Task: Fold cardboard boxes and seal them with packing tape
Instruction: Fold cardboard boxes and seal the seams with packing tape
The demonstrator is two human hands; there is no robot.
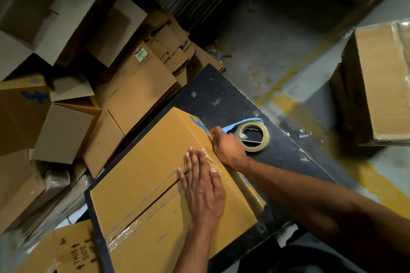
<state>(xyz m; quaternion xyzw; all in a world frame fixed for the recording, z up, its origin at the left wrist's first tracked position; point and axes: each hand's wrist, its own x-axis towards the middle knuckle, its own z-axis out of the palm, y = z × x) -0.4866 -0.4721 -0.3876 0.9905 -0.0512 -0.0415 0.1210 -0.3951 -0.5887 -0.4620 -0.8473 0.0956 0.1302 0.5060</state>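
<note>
Head view: the cardboard box (155,173) sits flaps-closed on the black desk (221,91). Left hand (203,186) presses flat, fingers straight; right hand (226,144) grips the blue tape dispenser (250,134) at the box's edge.

Dark table (221,86) bearing cardboard box (142,175) and tape dispenser (251,134)

floor (277,35): grey concrete, worn yellow stripe (295,106) | black table (213,93) | light: dim
</note>
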